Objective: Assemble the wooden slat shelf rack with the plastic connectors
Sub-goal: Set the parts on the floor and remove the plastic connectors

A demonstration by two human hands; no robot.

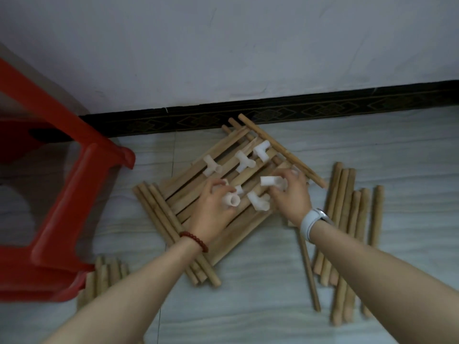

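Head view looks down on the floor [248,294], where a slatted wooden panel [198,175] lies with white plastic connectors [242,161] scattered loose on top. The left hand [211,214] curls its fingers around one connector [231,201], and the right hand [291,194] grips another connector [273,182]; both are closed on their pieces, low over the panel. Risk from here, as a judgement: the loose connectors sit on gapped slats, so a nudge from either hand could roll them off or wedge them between slats, and a socket forced on crooked could jam. Round poles [347,219] lie bundled to the right, more poles [154,209] sit just beside the panel's left edge, and a few short ones [104,274] rest near a red plastic stool [62,194] crowding the left side. The wall's dark skirting [298,105] runs just behind, leaving little room beyond the panel.
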